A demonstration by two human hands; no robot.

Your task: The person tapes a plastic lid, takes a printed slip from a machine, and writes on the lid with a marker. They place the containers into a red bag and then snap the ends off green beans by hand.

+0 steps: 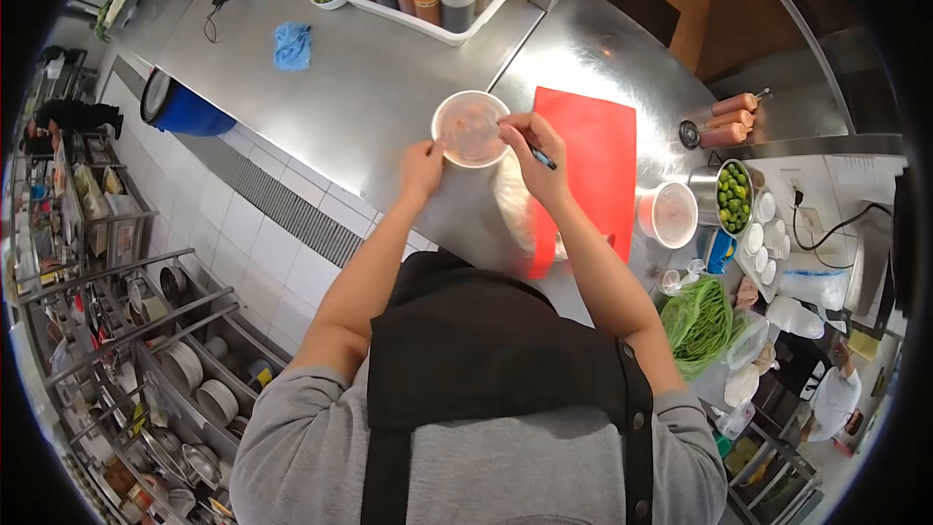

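A round tub with a translucent lid (470,128) stands on the steel counter, something orange-brown showing through the lid. My left hand (422,171) grips the near left of its rim. Between the closed fingers of my right hand (537,157) is a dark marker pen (542,157) with a blue end, its other end over the right side of the lid. Beneath my right forearm, a pale bundle in clear plastic (514,206) lies along the left edge of a red cutting board (601,151). A second lidded tub (669,215) stands right of the board.
A white tray (455,37) of squeeze bottles and a blue cloth (292,46) sit further back. At right are sauce bottles (733,121), a pot of green produce (734,196) and bagged green beans (698,323). Shelves of dishes line the left; other people stand further off.
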